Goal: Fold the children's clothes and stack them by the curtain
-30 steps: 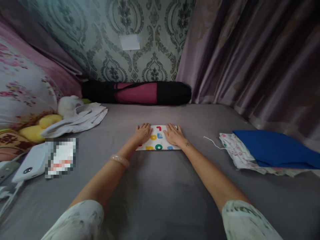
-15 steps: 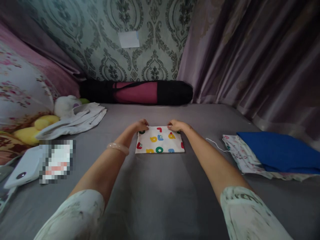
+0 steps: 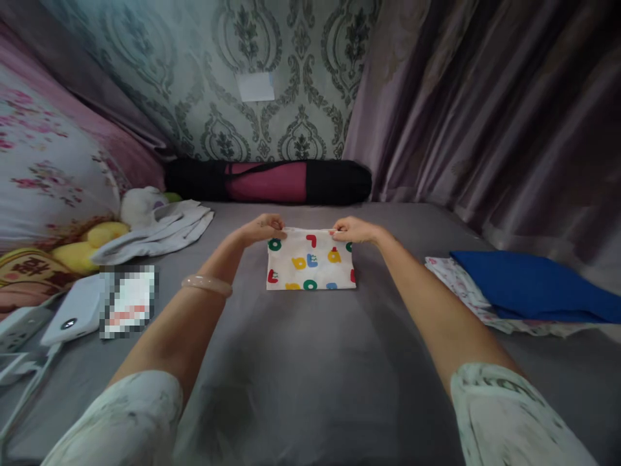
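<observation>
A folded white cloth printed with coloured letters is in the middle of the grey bed sheet. My left hand pinches its far edge near the left corner. Near the right corner of that same edge, my right hand is closed on the cloth in a pinch. The far edge appears raised a little, while the near edge rests on the sheet. What the cloth is when unfolded cannot be seen.
To the right lies a folded blue cloth on a patterned one. On the left are a white power bank, a power strip, a grey-white garment and plush toys. A long black-and-pink bag lies along the wall.
Both hands have risen with the cloth's far edge, and more of its top shows. The view has shifted slightly, bringing the power strip further into sight at left.
</observation>
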The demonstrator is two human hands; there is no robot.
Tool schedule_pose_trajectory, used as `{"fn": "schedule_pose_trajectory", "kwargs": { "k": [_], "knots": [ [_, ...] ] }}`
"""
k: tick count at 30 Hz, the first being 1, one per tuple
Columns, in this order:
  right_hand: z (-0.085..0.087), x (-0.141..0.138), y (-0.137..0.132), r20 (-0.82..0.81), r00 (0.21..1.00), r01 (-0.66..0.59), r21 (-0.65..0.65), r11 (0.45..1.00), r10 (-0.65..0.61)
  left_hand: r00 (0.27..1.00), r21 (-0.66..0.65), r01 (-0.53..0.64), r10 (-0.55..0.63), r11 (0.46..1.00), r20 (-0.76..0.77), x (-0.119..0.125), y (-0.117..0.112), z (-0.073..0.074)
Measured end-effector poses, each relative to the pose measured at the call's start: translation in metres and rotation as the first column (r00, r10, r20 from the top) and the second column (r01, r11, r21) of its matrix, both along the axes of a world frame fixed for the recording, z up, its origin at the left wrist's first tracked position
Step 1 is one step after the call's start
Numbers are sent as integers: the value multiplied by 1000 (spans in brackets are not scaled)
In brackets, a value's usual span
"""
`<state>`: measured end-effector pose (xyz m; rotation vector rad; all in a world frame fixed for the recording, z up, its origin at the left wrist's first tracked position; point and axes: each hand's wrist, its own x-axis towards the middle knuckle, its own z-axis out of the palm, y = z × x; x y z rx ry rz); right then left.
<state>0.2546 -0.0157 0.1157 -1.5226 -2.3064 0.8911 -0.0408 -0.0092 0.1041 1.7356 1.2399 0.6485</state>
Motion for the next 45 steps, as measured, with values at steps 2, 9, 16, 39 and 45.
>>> {"fn": "schedule_pose_trajectory", "kwargs": {
  "k": [2, 9, 16, 39, 45],
  "knots": [
    [12, 3, -4, -114, 993, 1, 15, 1000, 1, 998, 40, 0, -3, 999, 61, 0, -4, 16],
    [29, 5, -19, -183, 983, 64, 469, 881, 26, 998, 435, -50, 32, 899, 47, 7, -20, 32],
    [-27, 8, -69, 57, 994, -106, 611, 785, 90, 952, 595, 138, 60, 792, -300, 1, -74, -8],
    [-62, -9, -109, 222, 974, -122, 337, 933, 47, 787, 430, 335, 2, 838, -616, 11, -119, -48],
    [-62, -60, -88, 184, 969, 51, 504, 862, -165, 752, 531, 31, 330, 847, -570, 67, -101, -46]
  ]
}}
